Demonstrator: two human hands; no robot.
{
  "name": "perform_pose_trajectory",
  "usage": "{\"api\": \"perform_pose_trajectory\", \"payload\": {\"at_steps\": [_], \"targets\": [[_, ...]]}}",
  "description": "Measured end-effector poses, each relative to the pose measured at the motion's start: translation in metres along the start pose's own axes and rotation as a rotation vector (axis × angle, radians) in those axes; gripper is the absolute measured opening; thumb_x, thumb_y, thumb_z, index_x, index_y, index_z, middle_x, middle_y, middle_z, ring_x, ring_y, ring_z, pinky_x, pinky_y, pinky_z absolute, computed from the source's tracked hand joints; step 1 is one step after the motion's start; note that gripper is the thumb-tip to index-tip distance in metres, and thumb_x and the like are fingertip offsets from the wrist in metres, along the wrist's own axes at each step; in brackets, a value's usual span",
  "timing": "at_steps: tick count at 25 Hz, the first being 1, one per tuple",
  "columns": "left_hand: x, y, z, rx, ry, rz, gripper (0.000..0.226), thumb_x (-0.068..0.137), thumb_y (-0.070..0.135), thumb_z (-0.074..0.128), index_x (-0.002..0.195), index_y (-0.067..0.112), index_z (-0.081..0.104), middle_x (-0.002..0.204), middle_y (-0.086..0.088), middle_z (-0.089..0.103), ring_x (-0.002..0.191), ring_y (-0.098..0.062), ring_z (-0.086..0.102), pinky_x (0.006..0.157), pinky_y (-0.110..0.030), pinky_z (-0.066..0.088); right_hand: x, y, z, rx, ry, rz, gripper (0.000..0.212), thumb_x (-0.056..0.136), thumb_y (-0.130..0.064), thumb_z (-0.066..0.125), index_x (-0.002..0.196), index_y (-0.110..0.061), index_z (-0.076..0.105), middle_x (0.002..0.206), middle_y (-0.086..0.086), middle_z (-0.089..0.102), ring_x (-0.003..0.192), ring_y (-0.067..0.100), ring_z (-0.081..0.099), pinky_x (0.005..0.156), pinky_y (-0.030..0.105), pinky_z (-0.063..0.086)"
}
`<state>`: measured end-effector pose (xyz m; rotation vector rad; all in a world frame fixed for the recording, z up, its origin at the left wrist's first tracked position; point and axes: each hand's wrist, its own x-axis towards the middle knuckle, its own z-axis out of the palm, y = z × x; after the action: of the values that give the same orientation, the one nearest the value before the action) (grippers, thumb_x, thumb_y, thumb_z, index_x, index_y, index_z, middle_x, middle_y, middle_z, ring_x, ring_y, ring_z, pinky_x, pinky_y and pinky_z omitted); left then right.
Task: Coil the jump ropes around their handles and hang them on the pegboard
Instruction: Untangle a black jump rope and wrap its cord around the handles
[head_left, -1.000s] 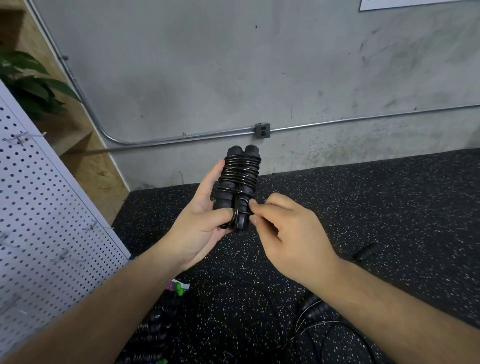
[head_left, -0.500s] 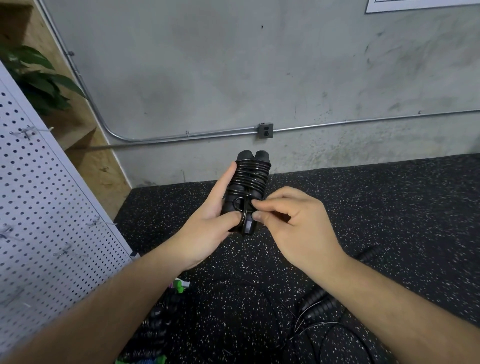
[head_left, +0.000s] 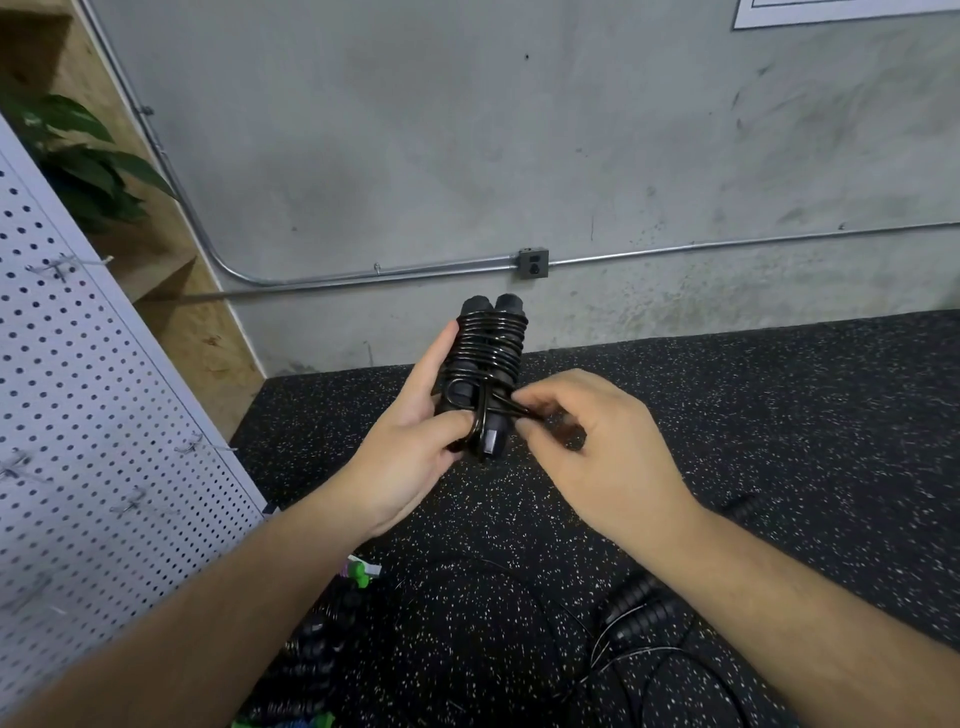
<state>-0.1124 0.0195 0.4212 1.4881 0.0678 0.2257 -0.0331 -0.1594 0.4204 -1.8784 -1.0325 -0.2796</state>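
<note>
The black coiled jump rope (head_left: 488, 358), gripped upright mid-scene by the left hand (head_left: 410, 457), has its last loop (head_left: 511, 408) pinched by the right hand (head_left: 587, 441); tucking, then hanging on the white perforated pegboard (head_left: 78, 415) at left, is judged next.

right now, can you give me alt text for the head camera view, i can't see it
A person's left hand grips a black jump rope coiled around its paired handles, while the right hand pinches a loop of the rope near the bottom end. A white pegboard stands at left, and more ropes lie on the speckled black floor.
</note>
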Motion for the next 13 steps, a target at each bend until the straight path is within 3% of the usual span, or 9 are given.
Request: {"api": "perform_pose_trajectory", "payload": {"at_steps": [6,9,11,13], "targets": [[0.0,-0.005,0.001,0.151,-0.032,0.02,0.089,0.084,0.001,0.057,0.154,0.049,0.028,0.148,0.001,0.055,0.135,-0.021,0.052,0.117,-0.05,0.037,-0.003,0.005,0.014,-0.106,0.007,-0.104,0.01,0.088,-0.008,0.074,0.093,-0.014,0.08,0.092,-0.01,0.065,0.085,0.008,0.062,0.079,0.031,0.054],[0.003,-0.004,-0.006,0.284,-0.066,0.003,0.089,0.087,-0.001,0.058,0.155,0.047,0.027,0.146,0.011,0.054,0.134,-0.012,0.052,0.117,-0.044,0.037,-0.001,0.004,0.008,-0.119,-0.066,-0.139,0.008,0.09,-0.016,0.072,0.096,-0.013,0.078,0.099,-0.01,0.057,0.083,0.007,0.059,0.078,0.028,0.053],[0.003,-0.002,-0.007,0.455,-0.136,0.01,0.089,0.086,0.002,0.06,0.155,0.046,0.025,0.147,0.021,0.049,0.134,-0.004,0.048,0.116,-0.035,0.036,0.005,0.0,0.0,-0.126,-0.111,-0.148,0.02,0.09,-0.022,0.072,0.109,-0.015,0.075,0.107,-0.009,0.055,0.094,0.007,0.056,0.088,0.023,0.05],[0.003,-0.006,-0.004,0.535,-0.201,0.005,0.087,0.083,0.008,0.061,0.157,0.037,0.026,0.144,0.02,0.052,0.133,-0.004,0.05,0.11,-0.031,0.041,0.012,0.0,-0.004,-0.174,-0.198,-0.2,0.032,0.091,-0.023,0.072,0.122,-0.018,0.07,0.115,-0.01,0.057,0.11,0.008,0.051,0.1,0.021,0.042]]}}
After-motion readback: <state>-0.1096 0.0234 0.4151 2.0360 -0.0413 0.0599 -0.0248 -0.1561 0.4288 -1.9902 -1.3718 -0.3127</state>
